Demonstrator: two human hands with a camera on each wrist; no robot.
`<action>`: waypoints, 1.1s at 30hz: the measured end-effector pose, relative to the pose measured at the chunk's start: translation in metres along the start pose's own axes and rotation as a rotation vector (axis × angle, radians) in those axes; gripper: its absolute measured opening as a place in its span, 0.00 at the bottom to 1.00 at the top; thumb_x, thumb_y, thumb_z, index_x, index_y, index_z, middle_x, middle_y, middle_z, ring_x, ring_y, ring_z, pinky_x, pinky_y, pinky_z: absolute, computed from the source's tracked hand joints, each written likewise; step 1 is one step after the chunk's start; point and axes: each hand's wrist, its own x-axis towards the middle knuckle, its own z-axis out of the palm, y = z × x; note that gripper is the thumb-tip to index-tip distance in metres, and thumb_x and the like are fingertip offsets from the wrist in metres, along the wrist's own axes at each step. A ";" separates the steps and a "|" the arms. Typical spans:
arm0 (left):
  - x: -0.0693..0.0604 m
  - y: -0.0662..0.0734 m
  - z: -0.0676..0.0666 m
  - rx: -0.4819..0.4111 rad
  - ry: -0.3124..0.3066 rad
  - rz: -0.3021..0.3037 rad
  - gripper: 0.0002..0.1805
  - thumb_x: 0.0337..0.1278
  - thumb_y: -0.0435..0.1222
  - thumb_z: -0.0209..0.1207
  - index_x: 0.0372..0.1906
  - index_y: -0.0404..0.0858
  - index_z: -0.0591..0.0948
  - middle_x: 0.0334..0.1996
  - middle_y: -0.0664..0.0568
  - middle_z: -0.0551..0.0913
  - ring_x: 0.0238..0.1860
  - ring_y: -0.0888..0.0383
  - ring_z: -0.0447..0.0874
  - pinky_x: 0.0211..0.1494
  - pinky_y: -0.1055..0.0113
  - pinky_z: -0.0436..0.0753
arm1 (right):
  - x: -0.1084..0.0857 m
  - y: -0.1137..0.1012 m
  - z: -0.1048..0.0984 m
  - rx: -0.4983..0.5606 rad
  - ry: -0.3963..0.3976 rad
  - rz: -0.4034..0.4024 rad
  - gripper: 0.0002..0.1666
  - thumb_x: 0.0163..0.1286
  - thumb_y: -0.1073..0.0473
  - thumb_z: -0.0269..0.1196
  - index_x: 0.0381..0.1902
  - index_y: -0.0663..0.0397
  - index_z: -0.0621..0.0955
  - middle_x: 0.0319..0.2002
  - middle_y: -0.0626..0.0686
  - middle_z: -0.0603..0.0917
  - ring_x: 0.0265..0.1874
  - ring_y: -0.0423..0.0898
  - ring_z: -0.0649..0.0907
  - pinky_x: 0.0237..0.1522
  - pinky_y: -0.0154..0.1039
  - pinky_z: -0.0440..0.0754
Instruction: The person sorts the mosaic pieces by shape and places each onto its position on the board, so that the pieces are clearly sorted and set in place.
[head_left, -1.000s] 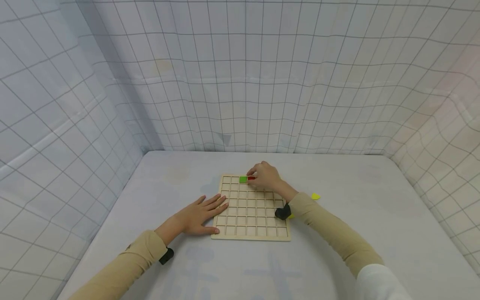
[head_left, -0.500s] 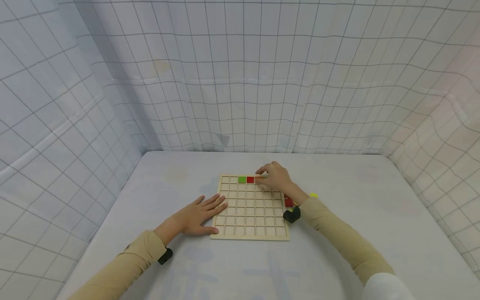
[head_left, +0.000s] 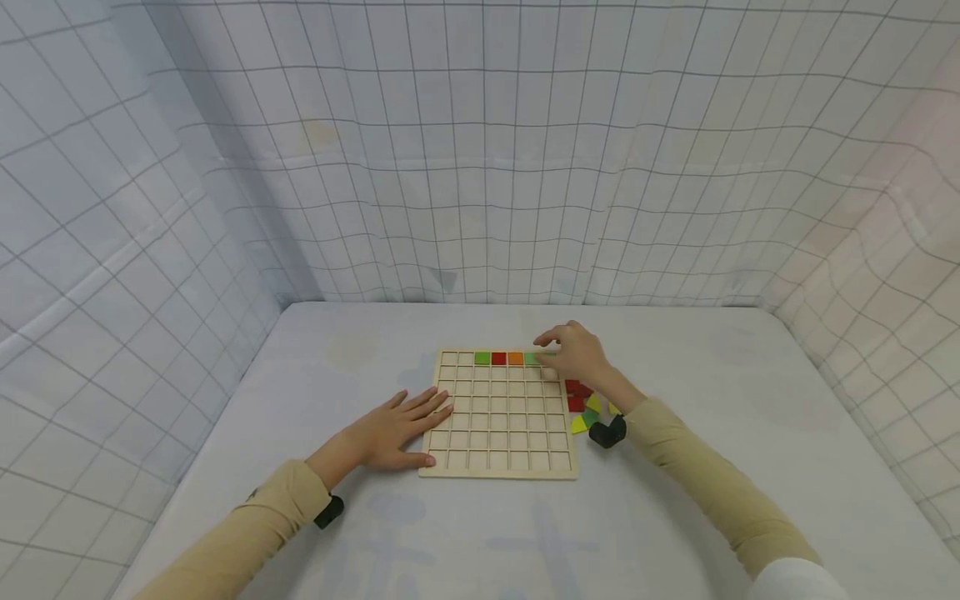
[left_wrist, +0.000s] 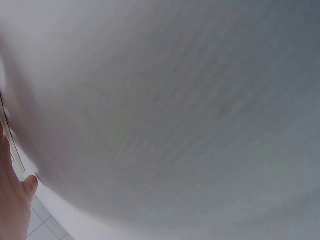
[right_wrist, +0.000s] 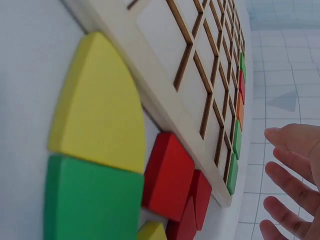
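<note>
Pale wooden square-grid board [head_left: 500,404]: about eight o'clock from loosely spread, empty right hand [head_left: 573,352], touched at nine o'clock by nearer, flat, empty left hand [head_left: 396,431].

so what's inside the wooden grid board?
Far row: bright green tile, red tile, orange tile, paler green tile, corner green tile; the right hand hides that last one from the head view. Anything under the left hand can't be seen.

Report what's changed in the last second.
The right hand has moved right along the top row of the wooden grid board, uncovering an orange tile and a pale green tile. Loose red pieces beside it now show. No grasp or release is visible. The left hand still rests at its left edge.
</note>
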 end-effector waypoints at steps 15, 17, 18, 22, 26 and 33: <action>0.002 0.003 -0.004 0.014 -0.036 -0.017 0.45 0.63 0.62 0.48 0.77 0.45 0.50 0.78 0.47 0.46 0.78 0.46 0.44 0.74 0.38 0.51 | -0.028 0.018 -0.018 -0.036 -0.006 0.051 0.16 0.60 0.49 0.68 0.44 0.48 0.87 0.41 0.48 0.87 0.43 0.48 0.78 0.39 0.44 0.79; 0.002 0.004 -0.005 0.013 -0.037 -0.017 0.45 0.63 0.62 0.48 0.77 0.46 0.50 0.78 0.47 0.46 0.78 0.46 0.44 0.74 0.39 0.50 | -0.031 0.021 -0.020 -0.045 -0.005 0.048 0.16 0.60 0.49 0.68 0.44 0.47 0.88 0.41 0.48 0.87 0.43 0.48 0.78 0.39 0.43 0.79; 0.002 0.004 -0.005 0.014 -0.037 -0.017 0.45 0.63 0.62 0.48 0.77 0.46 0.50 0.78 0.47 0.46 0.78 0.46 0.43 0.74 0.39 0.50 | -0.033 0.022 -0.020 -0.050 -0.006 0.047 0.16 0.60 0.49 0.69 0.44 0.47 0.88 0.41 0.48 0.87 0.43 0.48 0.78 0.39 0.43 0.79; 0.001 0.003 -0.004 0.016 -0.029 -0.013 0.45 0.63 0.62 0.49 0.77 0.45 0.50 0.78 0.47 0.47 0.78 0.46 0.44 0.73 0.38 0.51 | -0.040 0.025 -0.023 -0.052 -0.011 0.057 0.15 0.59 0.49 0.69 0.43 0.47 0.88 0.40 0.48 0.87 0.42 0.48 0.78 0.38 0.42 0.79; 0.001 0.002 -0.003 0.015 -0.013 -0.002 0.45 0.63 0.62 0.49 0.77 0.45 0.51 0.78 0.46 0.47 0.77 0.45 0.45 0.73 0.38 0.52 | -0.048 0.026 -0.026 -0.059 -0.022 0.079 0.15 0.60 0.49 0.68 0.42 0.48 0.88 0.39 0.48 0.87 0.42 0.48 0.78 0.38 0.42 0.79; 0.000 0.003 -0.001 -0.001 0.034 0.033 0.44 0.63 0.60 0.51 0.76 0.42 0.54 0.76 0.42 0.51 0.76 0.42 0.49 0.70 0.35 0.54 | -0.062 0.038 -0.025 -0.057 0.019 0.024 0.15 0.59 0.50 0.70 0.41 0.49 0.88 0.36 0.48 0.87 0.38 0.46 0.78 0.34 0.37 0.77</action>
